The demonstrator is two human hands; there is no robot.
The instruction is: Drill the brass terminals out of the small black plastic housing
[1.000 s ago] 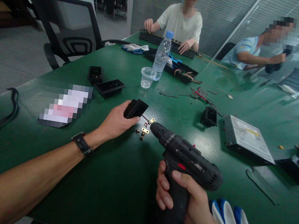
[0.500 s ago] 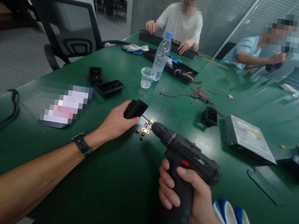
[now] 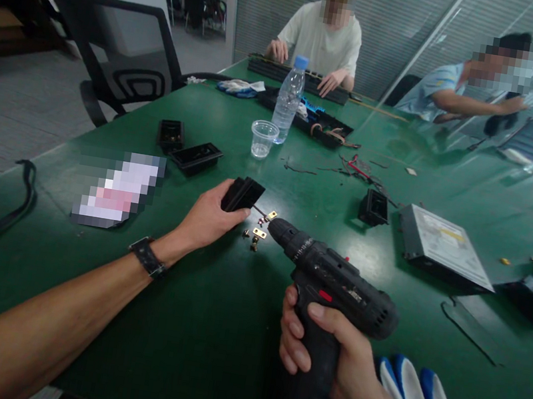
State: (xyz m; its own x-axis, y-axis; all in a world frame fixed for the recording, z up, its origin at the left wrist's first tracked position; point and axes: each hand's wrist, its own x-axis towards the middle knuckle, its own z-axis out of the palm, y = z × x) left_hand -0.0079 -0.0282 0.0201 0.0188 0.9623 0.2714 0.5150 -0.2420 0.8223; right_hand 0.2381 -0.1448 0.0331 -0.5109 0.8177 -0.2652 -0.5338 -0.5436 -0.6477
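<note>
Drill point(image 3: 339, 278) swung slightly leftward; bit point(image 3: 260, 212) still aimed at the black part point(image 3: 243, 196), work there apparently ongoing
Right hand point(image 3: 351, 348) grips the drill; brass plates point(image 3: 260, 233) lie near the bit; left hand point(image 3: 208, 214) clasps the black part just beyond; farther, a co-worker's hand point(image 3: 278, 52) has shifted

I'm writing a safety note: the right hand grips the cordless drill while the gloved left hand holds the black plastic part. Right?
One slip: the head view shows the left hand bare, not gloved. The right hand grips the cordless drill; the left holds the black plastic part.
</note>
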